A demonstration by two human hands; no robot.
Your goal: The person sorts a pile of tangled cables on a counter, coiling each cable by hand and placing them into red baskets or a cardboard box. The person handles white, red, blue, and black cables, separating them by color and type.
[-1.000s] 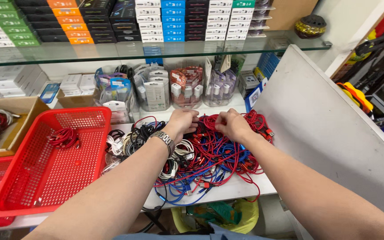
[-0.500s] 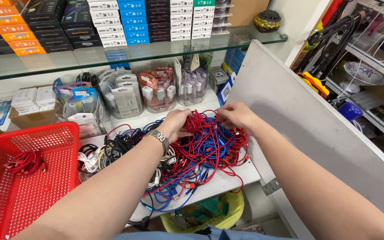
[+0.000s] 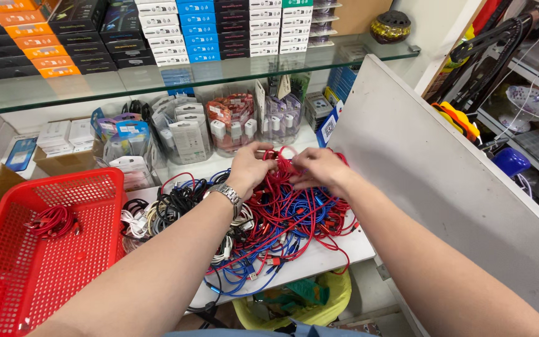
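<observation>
Both hands work at the far edge of a big tangle of red cables (image 3: 294, 212) heaped on the white table (image 3: 319, 259). The left hand (image 3: 251, 167), with a metal watch (image 3: 228, 195) on its wrist, has its fingers (image 3: 266, 151) curled and pinched on a red strand at the top of the heap; the right hand (image 3: 319, 170) lies just beside it, fingers bent down into the same strands, and seems to grip one too, though the knot of wires hides the fingertips. Blue cables (image 3: 244, 274) spill from under the red ones toward the near table edge, and black and white cables (image 3: 169, 209) lie in a looser pile to the left, touching the red heap. Further left a red plastic basket (image 3: 95, 249) holds one small coil of red cable (image 3: 51, 221). Behind the hands stand clear tubs of packaged chargers (image 3: 232, 122), under a glass shelf (image 3: 157, 78) stacked with small boxes. A grey board (image 3: 444, 162) leans at the right.
</observation>
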